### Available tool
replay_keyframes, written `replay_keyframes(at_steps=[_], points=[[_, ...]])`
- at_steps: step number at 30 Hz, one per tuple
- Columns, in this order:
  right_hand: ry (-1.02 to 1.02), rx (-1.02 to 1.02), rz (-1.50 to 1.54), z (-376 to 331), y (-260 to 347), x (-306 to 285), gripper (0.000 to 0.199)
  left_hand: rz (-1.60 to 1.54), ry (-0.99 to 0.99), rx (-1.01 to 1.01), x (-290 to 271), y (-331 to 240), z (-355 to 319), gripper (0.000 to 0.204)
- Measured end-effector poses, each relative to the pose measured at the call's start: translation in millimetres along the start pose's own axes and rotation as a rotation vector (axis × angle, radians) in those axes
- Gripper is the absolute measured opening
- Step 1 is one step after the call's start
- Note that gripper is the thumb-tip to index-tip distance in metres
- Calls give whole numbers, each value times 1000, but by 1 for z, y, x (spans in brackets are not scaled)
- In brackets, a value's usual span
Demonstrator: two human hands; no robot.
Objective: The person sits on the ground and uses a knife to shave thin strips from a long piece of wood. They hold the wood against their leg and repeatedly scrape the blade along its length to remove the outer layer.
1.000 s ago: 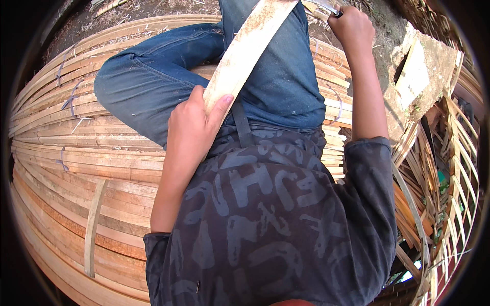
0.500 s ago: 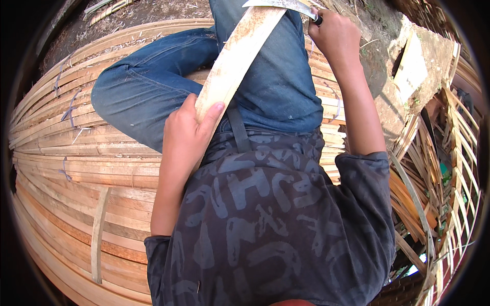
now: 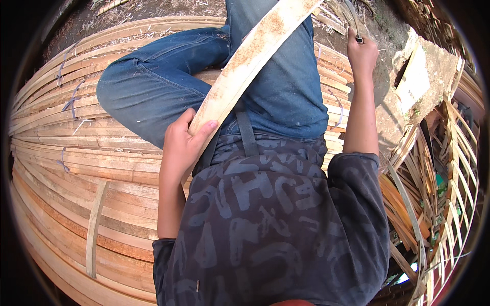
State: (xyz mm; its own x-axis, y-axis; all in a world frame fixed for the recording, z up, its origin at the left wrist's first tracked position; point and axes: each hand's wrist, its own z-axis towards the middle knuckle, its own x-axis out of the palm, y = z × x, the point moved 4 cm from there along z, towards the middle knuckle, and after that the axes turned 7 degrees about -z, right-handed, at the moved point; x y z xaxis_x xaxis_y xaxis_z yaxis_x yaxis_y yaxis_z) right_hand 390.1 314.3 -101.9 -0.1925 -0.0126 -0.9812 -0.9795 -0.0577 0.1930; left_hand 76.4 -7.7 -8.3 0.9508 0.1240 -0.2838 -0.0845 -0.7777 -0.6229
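Note:
A long pale wooden slat [image 3: 250, 61], with a rough brown patch toward its far end, slants over my raised leg. My left hand [image 3: 188, 140] is closed around its near end, thumb lying on the upper face. At the far right, my right hand [image 3: 363, 53] is wrapped round the dark handle of a knife [image 3: 352, 16], whose thin blade points away and upward. A gap separates the blade from the slat. The slat's far tip comes close to the top edge of the picture.
Bundles of wooden strips [image 3: 117, 168] tied with string lie under and left of me, with one loose short slat [image 3: 96, 229] across them. On the right are a pale board [image 3: 416, 84], a heap of split strips [image 3: 408, 194] and a woven lattice [image 3: 457, 178].
My right hand with the knife has swung right, lifting the blade off the slat's far end. The slat has shifted slightly up and right, its far end extending farther.

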Motion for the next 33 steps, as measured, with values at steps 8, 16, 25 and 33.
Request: replay_keyframes(at_steps=[8, 16, 25, 33], points=[[-103, -322, 185, -51, 67, -23, 28, -163, 220, 100, -2, 0, 11, 39], [9, -281, -187, -37, 85, -30, 28, -109, 131, 212, -2, -5, -2, 25], [8, 61, -133, 3, 11, -47, 37, -182, 74, 81, 6, 3, -19, 22], [87, -321, -71, -61, 131, -61, 33, -10, -9, 282, 14, -12, -18, 20]])
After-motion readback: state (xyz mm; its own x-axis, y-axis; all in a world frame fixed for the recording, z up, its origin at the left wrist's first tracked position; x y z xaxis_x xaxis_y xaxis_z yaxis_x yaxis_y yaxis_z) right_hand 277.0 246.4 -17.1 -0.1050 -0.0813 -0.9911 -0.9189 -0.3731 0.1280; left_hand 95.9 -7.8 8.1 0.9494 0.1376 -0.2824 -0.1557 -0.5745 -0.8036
